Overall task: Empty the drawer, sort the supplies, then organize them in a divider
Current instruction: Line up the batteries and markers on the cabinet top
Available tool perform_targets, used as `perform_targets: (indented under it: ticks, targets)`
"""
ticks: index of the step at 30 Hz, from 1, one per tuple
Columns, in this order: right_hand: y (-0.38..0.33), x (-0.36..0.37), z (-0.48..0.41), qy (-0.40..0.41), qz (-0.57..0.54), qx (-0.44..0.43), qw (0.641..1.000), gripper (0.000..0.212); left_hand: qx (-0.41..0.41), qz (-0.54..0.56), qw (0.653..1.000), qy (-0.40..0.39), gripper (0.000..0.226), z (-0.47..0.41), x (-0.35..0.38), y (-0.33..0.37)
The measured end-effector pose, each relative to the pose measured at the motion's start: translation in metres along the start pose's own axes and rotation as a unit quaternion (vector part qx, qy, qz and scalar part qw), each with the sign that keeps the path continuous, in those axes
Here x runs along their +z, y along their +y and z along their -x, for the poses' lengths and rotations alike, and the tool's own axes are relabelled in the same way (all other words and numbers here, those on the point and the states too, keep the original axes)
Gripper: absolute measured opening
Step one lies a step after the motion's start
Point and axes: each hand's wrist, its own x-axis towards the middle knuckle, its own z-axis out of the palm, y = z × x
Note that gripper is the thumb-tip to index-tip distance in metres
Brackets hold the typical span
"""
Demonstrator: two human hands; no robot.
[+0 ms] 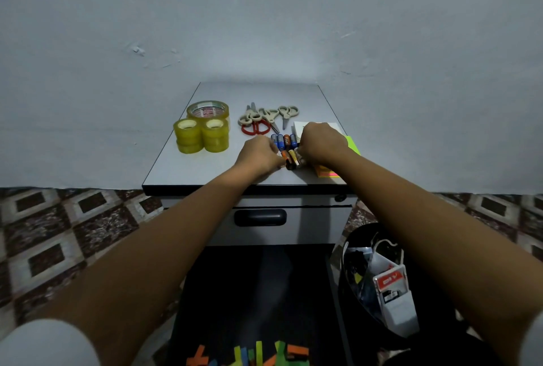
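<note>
Head view: batteries (284, 141), small glossy cylinders (blue, orange, black-gold), lie in two rows on the smooth grey cabinet top (188, 168). Left hand (258, 157) pinches the near row. Right hand (321, 142) curls there too, fingertips hidden, so I cannot tell its hold. Left of the batteries: translucent yellow tape rolls (201, 135). Behind them: scissors (264, 118).

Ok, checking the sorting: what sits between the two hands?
A few batteries lie side by side between the left hand and the right hand, shown in the head view.
</note>
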Motion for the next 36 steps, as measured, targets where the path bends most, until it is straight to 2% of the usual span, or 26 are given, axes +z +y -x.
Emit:
perform_targets:
  ticks: [5,8,12,15,19,21,25,30,36]
  targets:
    - [0.005,0.003,-0.004,0.019,-0.047,-0.016,0.999,0.021,0.03,-0.023,0.999,-0.004,0.033,0.001,-0.001,-0.007]
    - [0.015,-0.005,0.003,0.047,-0.069,-0.059,0.995,0.022,0.052,-0.017,0.998,-0.017,0.038,0.003,-0.002,-0.011]
    - [0.034,-0.006,0.023,0.046,0.029,-0.164,0.985,0.026,0.095,-0.017,0.995,-0.029,0.044,0.008,-0.002,-0.015]
    - [0.04,0.006,0.033,0.022,0.128,-0.194,0.972,0.033,0.125,-0.012,0.992,-0.017,0.04,0.009,0.001,-0.017]
    - [0.043,0.023,0.037,0.107,0.152,-0.219,0.958,0.024,0.141,-0.009,0.99,-0.001,0.034,0.008,0.005,-0.017]
    - [0.043,0.029,0.035,0.142,0.165,-0.218,0.951,0.015,0.144,-0.006,0.989,-0.005,0.037,0.007,0.006,-0.017]
    - [0.04,0.034,0.034,0.185,0.168,-0.217,0.944,0.021,0.154,-0.016,0.988,-0.006,0.044,0.008,0.01,-0.014]
    - [0.035,0.037,0.033,0.194,0.188,-0.198,0.942,0.024,0.168,-0.039,0.984,0.032,0.035,0.007,0.017,-0.011]
    - [0.033,0.041,0.033,0.205,0.212,-0.182,0.938,0.029,0.188,-0.049,0.98,0.038,0.028,0.007,0.02,-0.01]
